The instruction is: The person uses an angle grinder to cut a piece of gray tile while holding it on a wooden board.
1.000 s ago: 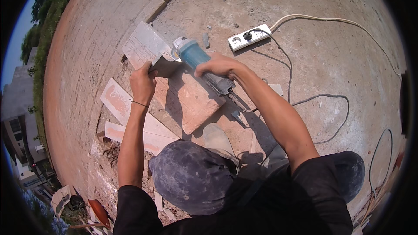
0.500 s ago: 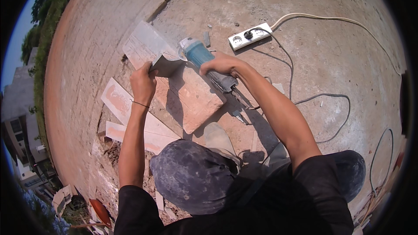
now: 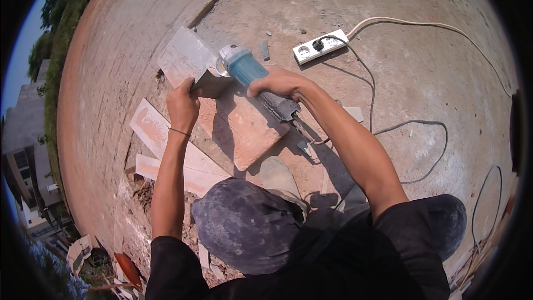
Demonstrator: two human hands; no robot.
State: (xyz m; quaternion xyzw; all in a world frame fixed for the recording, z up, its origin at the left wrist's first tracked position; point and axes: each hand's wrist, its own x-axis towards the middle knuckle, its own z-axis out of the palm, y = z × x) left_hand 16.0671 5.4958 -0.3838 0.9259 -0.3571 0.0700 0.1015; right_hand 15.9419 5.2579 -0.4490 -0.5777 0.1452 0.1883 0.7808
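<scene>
My left hand (image 3: 183,103) pinches the near edge of a pale grey tile (image 3: 186,54), thumb on top. The tile leans tilted over a reddish block (image 3: 250,132), its near side in shadow. In my right hand (image 3: 282,84) is a teal angle grinder (image 3: 247,69), gripped around its dusty dark rear body. The grinder's disc (image 3: 221,66) meets the tile's right edge, and a faint haze of dust hangs there. A black cord runs from the grinder's back end.
A white power strip (image 3: 320,47) with a black plug lies at the far right, its pale cable trailing right. Loose black cord (image 3: 422,121) loops over the ground. Cut tile pieces (image 3: 166,141) lie left of the block. My knee (image 3: 244,225) is close to the block.
My right hand has brought the grinder left, so its disc sits further along the tile's edge. The left hand and tile stay almost where they were.
</scene>
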